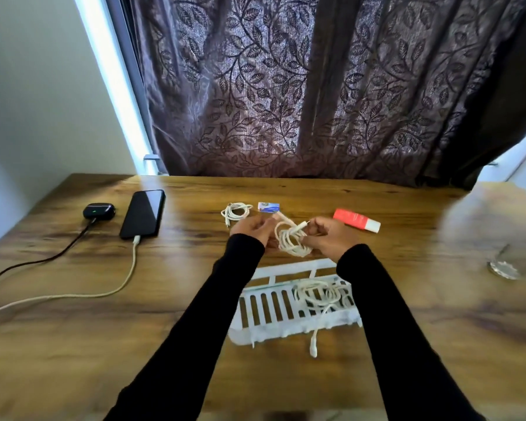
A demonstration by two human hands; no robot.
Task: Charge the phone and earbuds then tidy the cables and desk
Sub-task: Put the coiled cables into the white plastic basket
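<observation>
A wooden desk (73, 344) stands against a leaf-patterned curtain (286, 86). At far left the phone (142, 213) and earbuds case (99, 211) lie plugged in. Both hands — left hand (249, 230), right hand (328, 233) — grip a coiled white cable (292, 238) above a white slatted tray (264, 305) holding another cable (319, 294). The glass (510, 262) at right is blurred.

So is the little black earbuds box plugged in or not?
Plugged in. A black cable runs into the front of the earbuds case, and a small green light glows on the closed case, which sits beside the phone.
</observation>
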